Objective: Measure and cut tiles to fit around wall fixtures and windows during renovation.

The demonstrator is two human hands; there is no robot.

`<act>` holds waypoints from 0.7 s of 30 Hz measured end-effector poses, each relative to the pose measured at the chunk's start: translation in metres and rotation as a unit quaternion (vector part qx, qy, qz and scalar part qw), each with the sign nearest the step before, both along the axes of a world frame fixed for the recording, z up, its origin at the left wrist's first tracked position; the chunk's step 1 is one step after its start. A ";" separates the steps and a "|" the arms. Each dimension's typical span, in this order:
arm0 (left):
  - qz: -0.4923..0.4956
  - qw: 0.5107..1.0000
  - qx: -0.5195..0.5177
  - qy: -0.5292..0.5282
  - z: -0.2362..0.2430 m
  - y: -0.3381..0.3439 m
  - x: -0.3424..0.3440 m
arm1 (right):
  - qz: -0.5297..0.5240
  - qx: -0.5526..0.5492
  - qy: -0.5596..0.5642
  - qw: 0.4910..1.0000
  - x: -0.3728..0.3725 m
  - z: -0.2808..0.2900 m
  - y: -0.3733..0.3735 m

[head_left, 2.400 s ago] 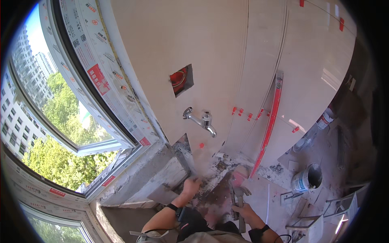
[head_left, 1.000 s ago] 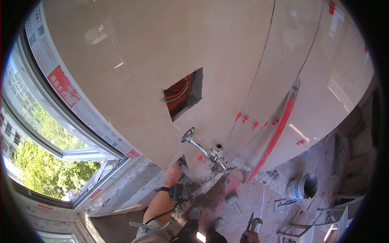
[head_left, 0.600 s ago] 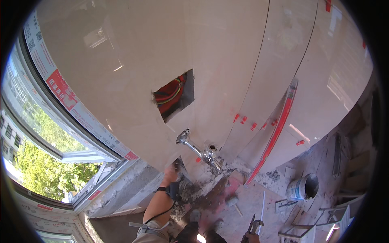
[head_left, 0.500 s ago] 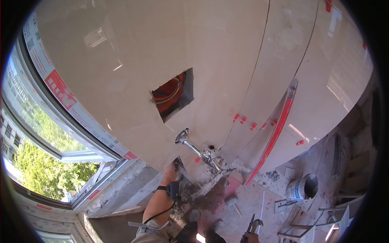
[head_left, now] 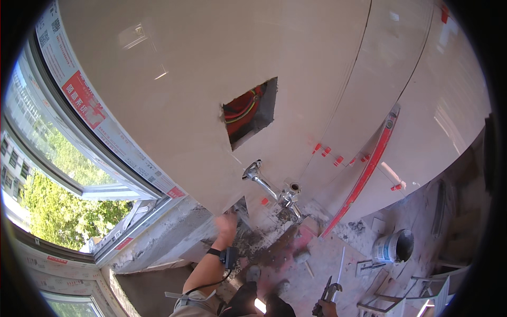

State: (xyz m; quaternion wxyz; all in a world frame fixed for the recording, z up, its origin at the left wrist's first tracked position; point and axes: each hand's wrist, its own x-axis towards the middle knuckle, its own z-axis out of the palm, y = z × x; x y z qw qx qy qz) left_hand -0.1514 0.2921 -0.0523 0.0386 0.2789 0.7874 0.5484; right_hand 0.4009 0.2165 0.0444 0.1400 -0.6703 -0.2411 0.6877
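Note:
My left hand (head_left: 226,226) is at the lower edge of a large beige wall tile (head_left: 174,132), beside a notch (head_left: 242,207) at its bottom corner. Its fingertips are too small and partly hidden to show a grip. A dark strapped device (head_left: 228,257) sits on that wrist. Low in the view, my right hand (head_left: 326,308) is closed around pliers (head_left: 331,291) with their metal jaws pointing up. Right of the notch, a chrome faucet body (head_left: 272,189) with a round flange stands against the tiles.
A square wall hole (head_left: 249,113) shows red and yellow lines inside. A red level (head_left: 359,174) leans on the tiles near red clips (head_left: 338,160). A bucket (head_left: 388,248), a mallet (head_left: 303,257) and a metal stand (head_left: 406,296) are on the floor. An open window (head_left: 68,211) is at left.
The view has shifted, so the wall and faucet sit farther right. My left hand has drawn back a little from the notch and shows more fully. The right hand still grips the pliers.

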 end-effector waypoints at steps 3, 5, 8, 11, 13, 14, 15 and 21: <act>0.017 0.912 0.013 -0.411 0.068 0.044 0.059 | -0.028 0.018 -0.021 0.999 0.025 0.000 -0.007; 0.010 0.915 0.001 -0.403 0.080 0.027 0.041 | -0.006 0.017 -0.003 1.000 0.018 -0.004 0.000; -0.090 0.930 0.009 -0.355 0.080 0.020 0.033 | 0.006 0.018 -0.020 1.000 0.003 0.010 0.005; -0.150 0.977 0.066 -0.138 0.013 -0.005 -0.016 | 0.063 0.018 -0.019 0.998 -0.025 0.019 0.014; -0.167 0.982 0.089 0.001 0.001 0.004 -0.013 | 0.077 0.019 -0.012 0.997 -0.025 0.016 0.015; -0.062 0.976 0.105 -0.182 0.017 0.024 0.011 | 0.063 0.024 -0.025 0.997 -0.016 0.018 0.014; 0.044 0.928 0.110 -0.353 0.046 0.039 0.028 | 0.054 0.027 -0.027 0.998 -0.009 0.019 0.013; -0.028 0.972 -0.201 0.116 0.100 0.007 0.022 | 0.054 0.008 -0.004 0.999 -0.013 0.008 0.012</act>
